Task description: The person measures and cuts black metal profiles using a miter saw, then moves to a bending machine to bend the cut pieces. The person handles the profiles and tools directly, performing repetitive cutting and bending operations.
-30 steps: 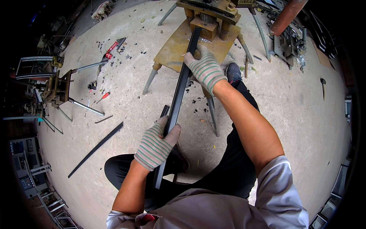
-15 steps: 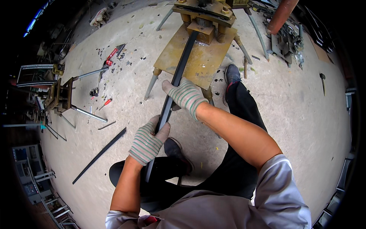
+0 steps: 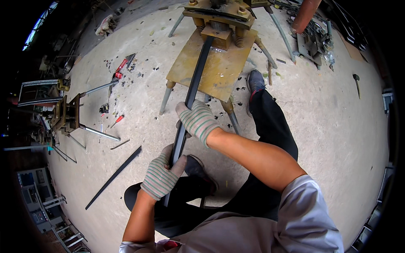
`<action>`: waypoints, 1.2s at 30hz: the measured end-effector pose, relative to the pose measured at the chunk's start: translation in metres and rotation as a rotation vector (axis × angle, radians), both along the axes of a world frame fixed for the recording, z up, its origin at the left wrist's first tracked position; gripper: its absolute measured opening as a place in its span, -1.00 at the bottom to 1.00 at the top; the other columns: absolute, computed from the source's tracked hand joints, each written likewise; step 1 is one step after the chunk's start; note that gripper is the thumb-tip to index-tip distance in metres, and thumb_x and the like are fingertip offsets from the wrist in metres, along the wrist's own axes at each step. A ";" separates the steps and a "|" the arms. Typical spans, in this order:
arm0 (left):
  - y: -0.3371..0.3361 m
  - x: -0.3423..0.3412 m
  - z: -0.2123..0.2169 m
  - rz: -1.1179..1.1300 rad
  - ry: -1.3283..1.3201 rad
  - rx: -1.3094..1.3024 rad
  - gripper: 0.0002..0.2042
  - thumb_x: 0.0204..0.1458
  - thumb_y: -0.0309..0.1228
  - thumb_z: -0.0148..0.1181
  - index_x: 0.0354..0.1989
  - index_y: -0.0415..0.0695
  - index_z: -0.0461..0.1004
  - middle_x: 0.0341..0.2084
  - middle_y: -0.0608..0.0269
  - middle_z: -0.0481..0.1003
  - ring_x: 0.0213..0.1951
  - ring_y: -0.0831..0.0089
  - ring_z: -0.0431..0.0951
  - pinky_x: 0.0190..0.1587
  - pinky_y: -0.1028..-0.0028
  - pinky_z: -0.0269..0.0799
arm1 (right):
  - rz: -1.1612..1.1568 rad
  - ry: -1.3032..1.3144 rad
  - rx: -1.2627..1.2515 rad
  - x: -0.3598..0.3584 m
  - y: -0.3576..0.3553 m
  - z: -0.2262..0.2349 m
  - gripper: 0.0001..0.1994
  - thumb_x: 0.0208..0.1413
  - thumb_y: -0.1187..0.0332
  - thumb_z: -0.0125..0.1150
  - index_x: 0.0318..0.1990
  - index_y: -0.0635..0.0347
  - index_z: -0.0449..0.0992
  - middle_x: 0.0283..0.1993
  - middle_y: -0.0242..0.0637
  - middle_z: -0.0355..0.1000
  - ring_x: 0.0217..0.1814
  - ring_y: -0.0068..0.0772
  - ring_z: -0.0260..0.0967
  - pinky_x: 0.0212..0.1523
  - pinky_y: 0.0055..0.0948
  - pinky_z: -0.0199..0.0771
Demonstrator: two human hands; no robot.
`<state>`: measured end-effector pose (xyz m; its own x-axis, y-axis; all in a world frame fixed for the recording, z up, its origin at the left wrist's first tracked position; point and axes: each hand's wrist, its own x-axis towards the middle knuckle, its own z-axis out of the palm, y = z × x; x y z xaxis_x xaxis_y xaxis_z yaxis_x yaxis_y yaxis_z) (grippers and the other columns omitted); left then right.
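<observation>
Both my hands, in striped knit gloves, grip a long black metal bar (image 3: pixel 197 80) with a channel-like profile. Its far end reaches the block under a yellow punch press (image 3: pixel 217 38), but whether it sits inside the die I cannot tell. My right hand (image 3: pixel 197 121) wraps the bar around its middle, just short of the press's yellow base plate (image 3: pixel 185 69). Closer to my body, my left hand (image 3: pixel 162 173) is closed around the near part, thumb on top. The bar's near end comes down over my left thigh.
Another black bar (image 3: pixel 114 177) lies on the concrete floor at left. Beyond it are a red-handled screwdriver (image 3: pixel 118 119), scattered black scraps and a second metal stand (image 3: pixel 67 114). A hammer-like tool (image 3: pixel 357 84) lies far right. Metal parts (image 3: pixel 310 50) lie beside a red post (image 3: pixel 310 17).
My right hand has slid nearer along the bar, toward my left hand. The whole view has shifted slightly; the bar's far end still meets the press block.
</observation>
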<state>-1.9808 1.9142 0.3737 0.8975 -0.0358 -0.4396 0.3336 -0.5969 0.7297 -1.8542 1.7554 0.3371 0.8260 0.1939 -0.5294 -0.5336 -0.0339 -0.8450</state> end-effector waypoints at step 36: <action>0.038 -0.004 0.023 -0.284 -0.126 0.715 -0.62 0.30 -0.26 0.15 0.10 -0.34 0.44 -0.51 -0.19 0.58 -0.42 -0.15 0.65 -0.38 0.11 0.54 | -0.230 -0.148 -0.519 0.160 -0.023 -0.006 -0.46 0.32 0.07 -0.11 0.13 0.37 0.57 0.15 0.15 0.55 0.24 0.12 0.51 0.22 -0.12 0.50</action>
